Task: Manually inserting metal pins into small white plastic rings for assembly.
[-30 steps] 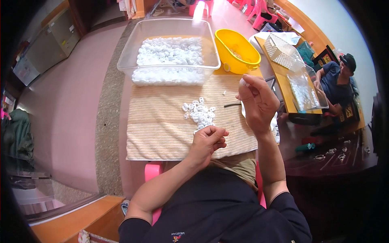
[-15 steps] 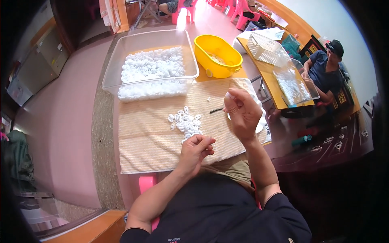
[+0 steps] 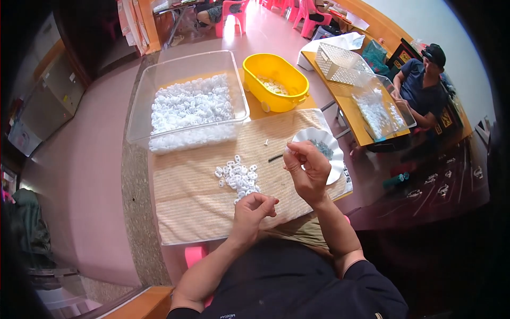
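My right hand (image 3: 309, 171) is raised over the right part of the towel, thumb and fingers pinched on a small white plastic piece (image 3: 289, 151). Its fingers partly cover a white scalloped dish (image 3: 337, 171) of small grey-green bits. My left hand (image 3: 253, 215) hovers at the near edge of a loose pile of white oval two-hole plastic pieces (image 3: 241, 179). The left thumb and fingers are pressed together; anything between them is too small to make out. A thin black rod (image 3: 275, 158) and a small white peg (image 3: 266, 142) lie between pile and dish.
Behind the pile stands a large clear bin (image 3: 241, 109) holding many white pieces. Right of it is a yellow tub (image 3: 297, 80) with small pale pieces. A striped towel (image 3: 183, 212) covers my table. At a side table (image 3: 332, 80), a person (image 3: 425, 90) handles a clear tray of white pieces.
The view has shifted, so the table sits lower in the picture. My right hand has come down and nearer, uncovering more of the dish. My left hand stays beside the pile.
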`<state>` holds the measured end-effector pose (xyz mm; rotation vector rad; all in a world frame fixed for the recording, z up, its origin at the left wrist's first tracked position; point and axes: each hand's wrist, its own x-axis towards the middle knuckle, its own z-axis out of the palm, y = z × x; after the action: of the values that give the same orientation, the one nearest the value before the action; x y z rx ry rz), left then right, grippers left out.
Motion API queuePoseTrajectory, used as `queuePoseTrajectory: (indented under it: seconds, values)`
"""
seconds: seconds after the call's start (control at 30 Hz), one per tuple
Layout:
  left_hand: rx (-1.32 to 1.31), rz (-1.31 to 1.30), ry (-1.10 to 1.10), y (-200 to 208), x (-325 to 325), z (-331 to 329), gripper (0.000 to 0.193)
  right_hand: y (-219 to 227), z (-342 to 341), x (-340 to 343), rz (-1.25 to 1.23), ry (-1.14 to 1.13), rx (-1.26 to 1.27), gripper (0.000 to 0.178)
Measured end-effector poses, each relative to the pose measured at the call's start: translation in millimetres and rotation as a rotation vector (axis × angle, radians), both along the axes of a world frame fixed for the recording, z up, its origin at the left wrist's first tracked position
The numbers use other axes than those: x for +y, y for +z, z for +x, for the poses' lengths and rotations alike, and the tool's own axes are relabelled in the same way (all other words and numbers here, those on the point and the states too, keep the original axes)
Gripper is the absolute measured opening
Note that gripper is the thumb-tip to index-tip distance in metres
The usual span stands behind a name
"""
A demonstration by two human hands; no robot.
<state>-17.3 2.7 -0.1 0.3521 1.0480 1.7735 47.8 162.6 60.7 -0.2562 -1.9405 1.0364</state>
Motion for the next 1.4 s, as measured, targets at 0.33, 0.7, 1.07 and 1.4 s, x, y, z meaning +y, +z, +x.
queuePoseTrajectory:
  seconds: [0.33,0.7,1.07,1.4]
  values:
    - [0.065,0.007,0.040,1,-3,-16,0.012,-30,5,13,-0.069,-0.072,-0.061,0.022]
    - [0.201,-0.002,0.072,-2,-10,-27,0.008,-36,-7,1,-0.378,0.041,0.017,0.019]
    - [0.219,0.018,0.052,4,-5,-31,0.006,-34,-6,0,-0.487,0.012,0.052,0.011]
    - [0.285,0.027,0.101,3,-8,-27,0.010,-32,3,-2,-0.417,0.073,0.076,0.019]
